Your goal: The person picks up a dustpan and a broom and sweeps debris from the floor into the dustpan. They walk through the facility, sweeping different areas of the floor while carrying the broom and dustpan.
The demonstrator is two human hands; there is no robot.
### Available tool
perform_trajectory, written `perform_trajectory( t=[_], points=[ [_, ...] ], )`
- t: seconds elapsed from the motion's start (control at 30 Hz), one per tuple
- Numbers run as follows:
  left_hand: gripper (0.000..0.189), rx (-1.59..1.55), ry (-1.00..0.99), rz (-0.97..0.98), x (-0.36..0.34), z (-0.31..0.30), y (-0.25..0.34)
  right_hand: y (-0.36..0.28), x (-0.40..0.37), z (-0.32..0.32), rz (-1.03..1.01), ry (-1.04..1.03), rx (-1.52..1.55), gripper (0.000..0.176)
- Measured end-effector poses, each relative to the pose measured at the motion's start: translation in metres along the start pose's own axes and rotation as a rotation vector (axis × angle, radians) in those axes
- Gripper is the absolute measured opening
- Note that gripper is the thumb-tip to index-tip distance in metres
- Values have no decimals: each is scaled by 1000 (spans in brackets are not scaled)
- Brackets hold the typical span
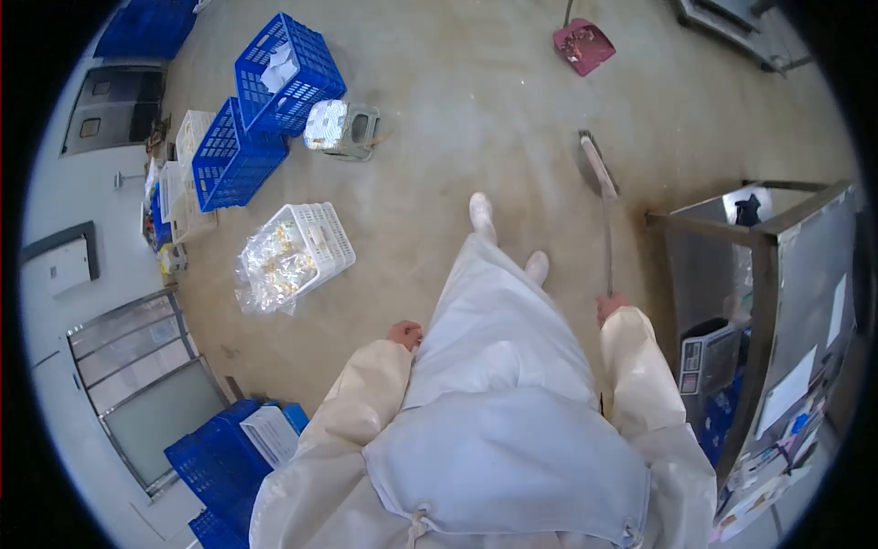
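Note:
My right hand (612, 307) is closed around the upper end of a broom handle. The broom (609, 229) stretches forward from it, and its head rests on the floor ahead and to the right of my boots. Beside the white apron (512, 343), my left hand (405, 334) hangs with curled fingers, and I see nothing in them. Farther ahead, a red dustpan (585, 48) lies on the floor with small debris in it. Its own handle runs out of the top of the view.
Blue crates (288, 78) and a small stool (343, 129) stand ahead on the left. Nearer is a white basket (320, 242) with clear plastic bags. A metal-framed table (764, 274) with a scale (708, 359) is on my right. More blue crates (219, 453) stand at lower left.

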State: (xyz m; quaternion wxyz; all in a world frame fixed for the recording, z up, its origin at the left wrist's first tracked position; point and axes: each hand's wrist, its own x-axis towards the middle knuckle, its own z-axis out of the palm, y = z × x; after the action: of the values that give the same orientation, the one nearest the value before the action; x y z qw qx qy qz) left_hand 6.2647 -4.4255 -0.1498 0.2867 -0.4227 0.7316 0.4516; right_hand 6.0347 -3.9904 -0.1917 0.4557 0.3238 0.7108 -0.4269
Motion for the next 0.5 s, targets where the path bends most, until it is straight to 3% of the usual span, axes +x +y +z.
perform_trajectory(
  t=[0.13, 0.23, 0.33, 0.43, 0.5],
  points=[
    [26, -196, 9, -67, 35, -10, -11, -98, -42, 6, 50, -444, 392, 17],
    [25, -236, 14, -93, 46, -25, 0, -157, -64, 56, 109, -548, 266, 14],
    [24, -327, 37, -166, 52, -45, 9, -203, -47, 123, 222, -804, 311, 10],
    [23, -398, 69, -215, 45, -73, 24, -250, -25, 199, 350, -1074, 250, 27],
    [23, -427, 88, -226, 48, -88, 14, -274, -14, 253, 294, -1121, 155, 34]
  ],
)
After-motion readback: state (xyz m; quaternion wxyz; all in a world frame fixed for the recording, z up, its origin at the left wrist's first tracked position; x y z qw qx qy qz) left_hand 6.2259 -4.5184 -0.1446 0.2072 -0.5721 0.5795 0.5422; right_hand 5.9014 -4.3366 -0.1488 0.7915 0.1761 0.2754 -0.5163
